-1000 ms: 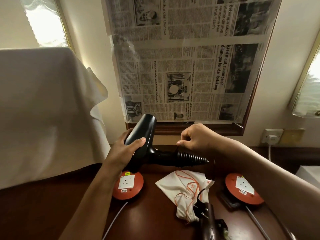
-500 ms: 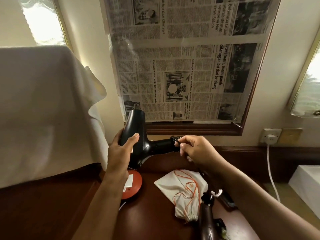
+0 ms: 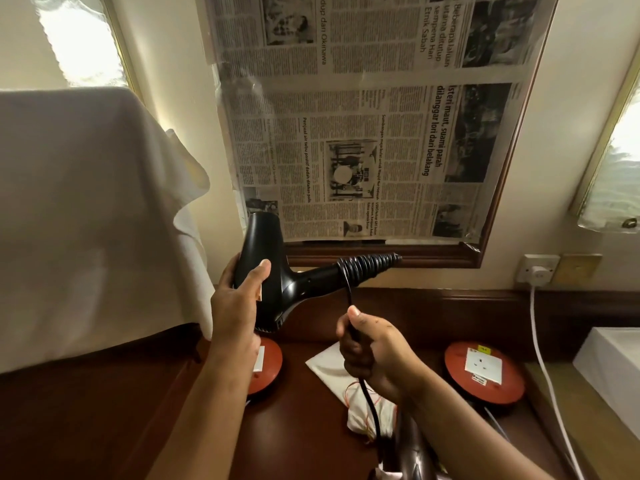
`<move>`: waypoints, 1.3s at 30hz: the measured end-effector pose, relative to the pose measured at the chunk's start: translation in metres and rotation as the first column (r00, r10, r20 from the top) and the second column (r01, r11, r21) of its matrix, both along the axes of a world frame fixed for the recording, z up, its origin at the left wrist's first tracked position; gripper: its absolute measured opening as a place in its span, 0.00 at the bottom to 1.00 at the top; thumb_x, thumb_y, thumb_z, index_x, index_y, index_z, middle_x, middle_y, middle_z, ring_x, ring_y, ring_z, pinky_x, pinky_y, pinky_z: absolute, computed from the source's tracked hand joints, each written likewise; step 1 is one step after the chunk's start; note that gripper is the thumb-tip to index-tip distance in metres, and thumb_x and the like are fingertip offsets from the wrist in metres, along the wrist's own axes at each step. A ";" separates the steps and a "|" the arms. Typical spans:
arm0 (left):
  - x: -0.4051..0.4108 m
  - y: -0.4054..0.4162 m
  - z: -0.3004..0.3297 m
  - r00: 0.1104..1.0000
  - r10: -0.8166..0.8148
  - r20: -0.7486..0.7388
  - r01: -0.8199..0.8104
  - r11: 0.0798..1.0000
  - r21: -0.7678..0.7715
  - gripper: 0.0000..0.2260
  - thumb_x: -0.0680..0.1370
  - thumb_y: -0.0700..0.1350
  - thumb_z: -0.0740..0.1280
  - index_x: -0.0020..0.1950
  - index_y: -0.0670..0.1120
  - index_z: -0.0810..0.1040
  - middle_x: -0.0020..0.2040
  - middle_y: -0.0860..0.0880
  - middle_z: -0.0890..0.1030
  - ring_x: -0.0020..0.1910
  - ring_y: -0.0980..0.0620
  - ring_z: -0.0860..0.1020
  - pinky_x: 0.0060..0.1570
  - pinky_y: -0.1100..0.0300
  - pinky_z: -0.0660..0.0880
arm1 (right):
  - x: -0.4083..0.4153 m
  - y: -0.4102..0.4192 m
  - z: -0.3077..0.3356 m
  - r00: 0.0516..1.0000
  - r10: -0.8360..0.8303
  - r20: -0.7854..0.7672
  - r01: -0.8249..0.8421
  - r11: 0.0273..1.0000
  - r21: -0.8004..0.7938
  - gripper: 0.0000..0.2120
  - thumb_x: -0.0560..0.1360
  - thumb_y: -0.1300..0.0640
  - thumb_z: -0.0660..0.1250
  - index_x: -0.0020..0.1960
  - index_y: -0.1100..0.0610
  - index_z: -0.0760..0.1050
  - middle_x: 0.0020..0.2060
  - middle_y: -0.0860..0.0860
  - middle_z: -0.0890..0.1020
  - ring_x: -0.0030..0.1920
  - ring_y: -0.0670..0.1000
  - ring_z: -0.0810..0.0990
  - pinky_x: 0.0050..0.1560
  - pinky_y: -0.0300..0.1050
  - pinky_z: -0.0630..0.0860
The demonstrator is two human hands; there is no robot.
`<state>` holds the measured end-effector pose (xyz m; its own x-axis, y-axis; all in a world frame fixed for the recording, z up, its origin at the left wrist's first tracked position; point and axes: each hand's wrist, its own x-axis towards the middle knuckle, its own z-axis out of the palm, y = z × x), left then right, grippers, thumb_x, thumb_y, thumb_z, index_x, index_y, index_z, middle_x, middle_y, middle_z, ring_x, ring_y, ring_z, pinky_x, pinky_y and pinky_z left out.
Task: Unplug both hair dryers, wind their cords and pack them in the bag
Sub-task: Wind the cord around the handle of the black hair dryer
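Note:
My left hand [image 3: 239, 303] grips the barrel of a black hair dryer [image 3: 273, 271], held up above the dark wooden table with its handle pointing right. Several turns of its black cord [image 3: 367, 266] are wound round the handle. My right hand [image 3: 370, 351] grips the loose part of the cord just below the handle; the cord runs down out of the fist. A white drawstring bag [image 3: 329, 367] with an orange string lies on the table under my right hand. The second, dark hair dryer [image 3: 414, 452] lies at the bottom edge, partly hidden by my right arm.
Two red round socket reels sit on the dark wooden table [image 3: 86, 427]: one [image 3: 268, 367] under the dryer, one [image 3: 485, 372] at the right. A white plug and cable [image 3: 540, 341] hang from a wall socket. A white cloth [image 3: 86, 220] covers something at the left. A white box [image 3: 609, 368] stands far right.
My right hand has dropped from the handle's end to below it, pulling the cord down. More turns of cord sit on the handle. The dryer stays raised in my left hand.

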<state>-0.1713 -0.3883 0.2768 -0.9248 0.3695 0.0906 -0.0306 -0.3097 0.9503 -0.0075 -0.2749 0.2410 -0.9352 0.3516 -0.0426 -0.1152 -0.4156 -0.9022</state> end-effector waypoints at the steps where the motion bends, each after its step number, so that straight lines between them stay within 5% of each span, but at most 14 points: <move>1: 0.000 -0.001 0.000 1.000 -0.006 0.008 0.006 1.000 0.002 0.31 0.60 0.59 0.77 0.62 0.57 0.78 0.56 0.47 0.82 0.56 0.43 0.80 0.57 0.42 0.76 | 0.000 -0.001 -0.004 1.000 0.007 -0.018 -0.007 1.000 -0.001 0.17 0.78 0.49 0.56 0.39 0.60 0.74 0.27 0.50 0.63 0.26 0.47 0.54 0.26 0.40 0.52; 6: 0.000 -0.006 0.000 0.997 -0.042 0.062 0.041 0.999 0.016 0.30 0.59 0.57 0.76 0.61 0.55 0.79 0.55 0.46 0.83 0.55 0.43 0.81 0.56 0.41 0.77 | -0.003 0.002 -0.014 0.999 0.032 -0.035 -0.030 0.998 0.051 0.13 0.80 0.56 0.57 0.45 0.62 0.75 0.29 0.51 0.67 0.28 0.48 0.62 0.28 0.40 0.62; 9: -0.002 -0.008 0.003 0.996 -0.059 0.065 0.058 0.998 0.016 0.27 0.63 0.55 0.76 0.61 0.54 0.79 0.55 0.45 0.83 0.54 0.43 0.81 0.54 0.42 0.78 | -0.005 0.004 -0.014 0.996 -0.090 0.009 0.084 0.959 0.272 0.14 0.82 0.57 0.56 0.45 0.62 0.75 0.27 0.51 0.69 0.27 0.48 0.63 0.29 0.42 0.60; 12: -0.004 -0.010 0.008 0.994 -0.076 0.075 0.073 0.997 0.034 0.24 0.66 0.53 0.75 0.61 0.52 0.79 0.55 0.43 0.83 0.54 0.42 0.81 0.53 0.42 0.78 | -0.007 0.003 -0.015 0.977 -0.212 0.039 0.169 0.868 0.466 0.19 0.80 0.49 0.57 0.39 0.61 0.74 0.21 0.50 0.66 0.21 0.46 0.61 0.25 0.38 0.57; 16: -0.009 -0.012 0.020 0.990 -0.117 0.084 0.112 0.992 0.064 0.27 0.63 0.54 0.76 0.61 0.51 0.79 0.55 0.43 0.83 0.55 0.40 0.81 0.54 0.40 0.77 | -0.001 0.002 -0.027 0.985 -0.147 0.086 0.103 0.917 0.385 0.26 0.75 0.39 0.57 0.32 0.59 0.73 0.21 0.50 0.61 0.20 0.46 0.57 0.23 0.35 0.54; 22: -0.007 -0.014 0.026 0.984 -0.151 0.096 0.142 0.986 0.092 0.25 0.65 0.51 0.75 0.61 0.49 0.78 0.53 0.45 0.83 0.53 0.41 0.81 0.53 0.43 0.78 | 0.000 0.008 -0.037 0.997 0.033 -0.067 -0.024 0.991 0.131 0.13 0.79 0.52 0.60 0.43 0.60 0.76 0.28 0.51 0.65 0.26 0.46 0.60 0.26 0.38 0.60; 28: -0.008 -0.016 0.027 0.959 -0.203 0.199 0.186 0.977 0.105 0.28 0.62 0.52 0.77 0.61 0.49 0.79 0.55 0.43 0.82 0.53 0.39 0.81 0.50 0.44 0.78 | -0.002 0.006 -0.038 0.980 -0.193 -0.043 0.197 0.927 0.319 0.17 0.75 0.47 0.60 0.39 0.62 0.73 0.24 0.54 0.64 0.21 0.48 0.60 0.24 0.38 0.58; 33: -0.009 -0.022 0.029 0.930 -0.286 0.230 0.267 0.957 0.111 0.26 0.65 0.53 0.75 0.61 0.48 0.78 0.55 0.42 0.82 0.53 0.40 0.81 0.47 0.45 0.79 | -0.005 0.011 -0.043 0.963 -0.250 0.103 0.186 0.888 0.421 0.28 0.73 0.37 0.58 0.23 0.54 0.68 0.20 0.51 0.61 0.19 0.46 0.58 0.24 0.35 0.55; 36: -0.008 -0.025 0.034 0.932 -0.307 0.192 0.293 0.951 0.101 0.26 0.66 0.51 0.74 0.62 0.47 0.78 0.54 0.43 0.82 0.51 0.42 0.82 0.51 0.47 0.78 | -0.004 0.024 -0.045 0.972 -0.228 0.056 0.185 0.892 0.412 0.25 0.75 0.40 0.58 0.29 0.58 0.71 0.21 0.50 0.58 0.21 0.46 0.55 0.26 0.39 0.52; 39: -0.008 -0.028 0.034 0.933 -0.305 0.191 0.293 0.952 0.087 0.27 0.65 0.51 0.74 0.62 0.47 0.78 0.50 0.44 0.83 0.46 0.44 0.83 0.45 0.50 0.80 | -0.001 0.039 -0.038 0.979 -0.200 0.037 0.169 0.901 0.399 0.21 0.75 0.44 0.59 0.35 0.61 0.71 0.23 0.49 0.58 0.23 0.46 0.55 0.27 0.41 0.51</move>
<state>-0.1789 -0.4159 0.3109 -0.7736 0.6312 -0.0558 -0.3171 -0.3095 0.8965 -0.0085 -0.2356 0.2025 -0.8515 0.5200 0.0669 -0.0815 -0.0051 -0.9967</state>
